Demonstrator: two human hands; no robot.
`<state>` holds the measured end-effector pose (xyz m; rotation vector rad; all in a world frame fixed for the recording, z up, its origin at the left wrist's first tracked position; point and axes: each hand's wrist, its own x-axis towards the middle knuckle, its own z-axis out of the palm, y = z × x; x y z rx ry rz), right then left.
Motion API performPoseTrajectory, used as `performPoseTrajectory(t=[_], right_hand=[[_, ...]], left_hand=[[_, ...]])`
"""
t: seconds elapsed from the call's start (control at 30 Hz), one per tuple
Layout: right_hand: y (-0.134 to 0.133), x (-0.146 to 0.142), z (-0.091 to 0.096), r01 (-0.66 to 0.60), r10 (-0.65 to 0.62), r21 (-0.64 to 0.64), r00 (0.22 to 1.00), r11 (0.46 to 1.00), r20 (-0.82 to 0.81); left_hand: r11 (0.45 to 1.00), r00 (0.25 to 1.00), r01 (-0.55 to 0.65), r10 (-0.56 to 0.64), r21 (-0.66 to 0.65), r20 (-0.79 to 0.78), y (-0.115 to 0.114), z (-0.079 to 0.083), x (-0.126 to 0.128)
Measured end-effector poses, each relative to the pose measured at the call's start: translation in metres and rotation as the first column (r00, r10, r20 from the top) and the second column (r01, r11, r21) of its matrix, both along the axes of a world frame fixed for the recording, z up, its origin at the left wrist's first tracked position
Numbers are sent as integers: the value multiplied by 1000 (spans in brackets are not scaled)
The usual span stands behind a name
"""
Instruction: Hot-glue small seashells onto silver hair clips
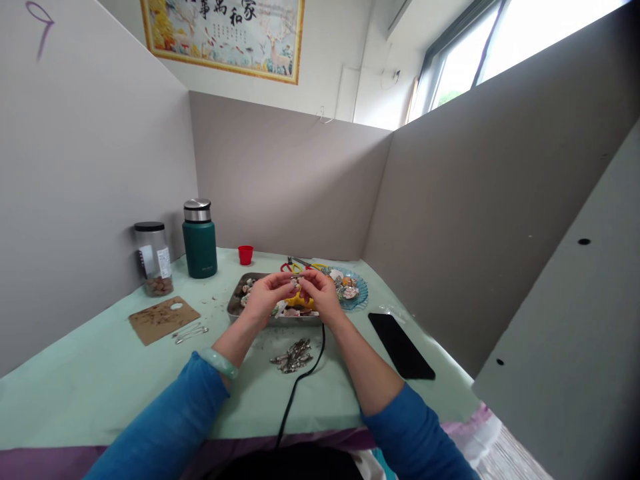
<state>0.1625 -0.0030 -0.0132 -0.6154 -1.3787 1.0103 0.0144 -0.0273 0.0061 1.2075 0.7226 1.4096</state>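
Over on the left of the desk (100, 387), which wears a pale green cloth, I can see a clear jar (153, 257) with a black lid and brown bits at the bottom, a brown board (163, 321) lying in front of it, then a green bottle (200, 248) standing upright, with a few safety pins (191, 332) beside the board. A red cup (245, 255) sits farther back. Next comes a metal tray (290, 321) of mixed bits, and over it the left hand (267, 295) pinches a small piece (296, 283) at its fingertips; its grip is nearly closed. Below lies a heap of metal clips (293, 355), just beside a black cord (300, 380). The right hand (323, 293) meets the left at that same piece, its grip pinched too, though the piece is too small to make out. Beyond are a blue plate (363, 290) of bits and a black phone (401, 345) lying flat.
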Motion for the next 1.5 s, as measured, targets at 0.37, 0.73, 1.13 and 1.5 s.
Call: performPoseTrajectory(t=[0.37, 0.73, 1.13, 1.5], right_hand=[[1, 0, -2, -40, 40, 3, 999, 999, 32], [-1, -3, 0, -14, 14, -15, 1000, 1000, 10], [0, -5, 0, 13, -13, -6, 1000, 1000, -21], [-3, -5, 1, 22, -22, -1, 1000, 1000, -11]], left_hand=[[998, 999, -49, 49, 36, -12, -1, 0, 2], [995, 996, -86, 86, 46, 10, 1, -2, 5], [992, 993, -115, 115, 56, 0, -1, -1, 5], [1000, 998, -13, 14, -5, 67, 3, -6, 2]])
